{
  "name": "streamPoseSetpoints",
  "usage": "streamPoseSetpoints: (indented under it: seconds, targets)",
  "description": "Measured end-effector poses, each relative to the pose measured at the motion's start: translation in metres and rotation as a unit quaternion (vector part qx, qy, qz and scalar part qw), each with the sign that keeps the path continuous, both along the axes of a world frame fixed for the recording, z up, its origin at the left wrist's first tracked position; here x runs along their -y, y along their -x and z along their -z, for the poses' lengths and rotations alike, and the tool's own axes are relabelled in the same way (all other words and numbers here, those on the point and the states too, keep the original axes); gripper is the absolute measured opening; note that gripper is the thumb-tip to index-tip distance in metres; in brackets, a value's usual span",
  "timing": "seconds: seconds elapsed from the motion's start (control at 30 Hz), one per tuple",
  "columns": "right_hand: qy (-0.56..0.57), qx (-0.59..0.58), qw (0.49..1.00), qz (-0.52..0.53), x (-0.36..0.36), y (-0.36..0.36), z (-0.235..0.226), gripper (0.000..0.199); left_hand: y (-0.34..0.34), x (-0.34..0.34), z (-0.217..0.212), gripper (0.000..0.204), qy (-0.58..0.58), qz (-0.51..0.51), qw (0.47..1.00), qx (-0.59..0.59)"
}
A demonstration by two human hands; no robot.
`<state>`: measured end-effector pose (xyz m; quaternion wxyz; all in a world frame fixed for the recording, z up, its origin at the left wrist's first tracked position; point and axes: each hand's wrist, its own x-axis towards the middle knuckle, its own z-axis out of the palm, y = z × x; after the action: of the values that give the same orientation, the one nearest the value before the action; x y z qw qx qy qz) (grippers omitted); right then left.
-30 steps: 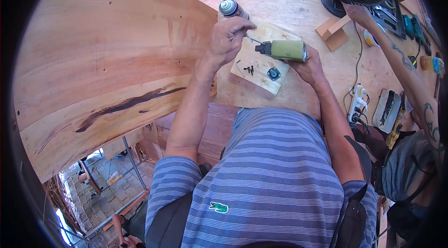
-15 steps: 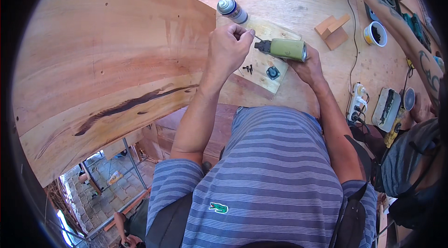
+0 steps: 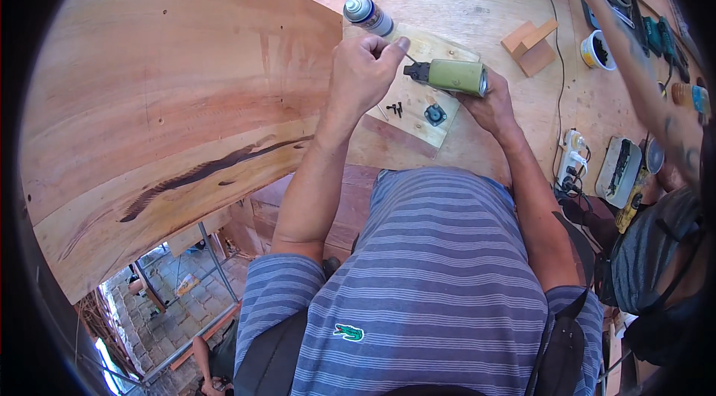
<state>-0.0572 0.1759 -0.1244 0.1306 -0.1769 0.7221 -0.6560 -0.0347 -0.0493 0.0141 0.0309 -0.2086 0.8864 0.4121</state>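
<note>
My left hand (image 3: pixel 361 71) is closed in a pinch on a thin dark rod (image 3: pixel 409 58), perhaps a hex key; most of it is hidden by the fingers. Its far end meets the black end piece (image 3: pixel 417 71) of a green cylindrical tool body (image 3: pixel 457 77). That body lies on its side, gripped from beneath and behind by my right hand (image 3: pixel 494 108), whose fingertips are hidden. Several black screws (image 3: pixel 394 110) lie below it on a small wooden board (image 3: pixel 415 124). Beside them rests a black flanged cap (image 3: pixel 435 114).
A spray can (image 3: pixel 370 16) stands at the board's far left corner. Farther right are wood blocks (image 3: pixel 534 50), a white tub (image 3: pixel 598 51), a power strip (image 3: pixel 573 157) and a tray (image 3: pixel 618 170). A co-worker's arm (image 3: pixel 626 53) reaches across the right side. A large curved wooden panel (image 3: pixel 186 53) rises at left.
My hands, the rod and the green tool body keep nearly the same place. The co-worker's arm has shifted and is blurred, and the dark round thing by that hand sits nearer the top edge.
</note>
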Motion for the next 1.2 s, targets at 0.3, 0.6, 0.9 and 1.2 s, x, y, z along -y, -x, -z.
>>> streamPoseSetpoints:
  seconds: [0.3,0.6,0.9,1.2]
  targets:
    - [-0.035,0.018,0.999,-0.001,0.0,0.001,-0.001,0.037,0.005,0.001,-0.002,0.025,0.086,0.081,0.992,-0.044]
    - [-0.021,0.04,0.999,-0.006,0.0,0.006,0.004,0.039,0.012,0.017,0.002,0.015,0.168,0.292,0.923,-0.184]
    - [-0.017,0.039,0.999,-0.012,-0.001,0.008,0.0,0.039,0.009,0.025,0.005,0.016,0.174,0.341,0.901,-0.204]
    - [0.0,0.042,0.999,-0.001,0.001,0.006,0.006,0.039,-0.012,0.009,0.01,0.02,-0.111,0.087,0.983,-0.121]
